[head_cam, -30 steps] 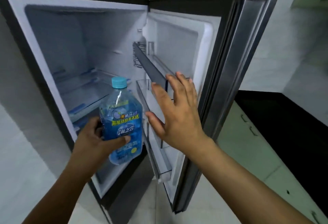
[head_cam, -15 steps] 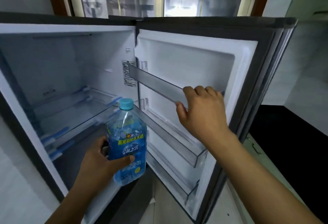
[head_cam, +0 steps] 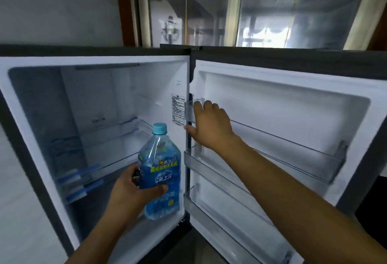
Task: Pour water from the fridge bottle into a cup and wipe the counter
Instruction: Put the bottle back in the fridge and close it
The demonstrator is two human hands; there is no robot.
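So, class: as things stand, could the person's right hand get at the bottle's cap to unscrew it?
Probably yes. The right hand rests on the door shelf, just beside the cap, which stands bare above the left hand gripping the bottle lower down. Nothing lies between.

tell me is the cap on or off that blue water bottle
On. The light blue screw cap sits on the neck of the clear blue-labelled plastic water bottle, held upright in the left hand.

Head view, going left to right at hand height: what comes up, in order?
Glass shelves inside the fridge → left hand → water bottle → right hand → door shelf.
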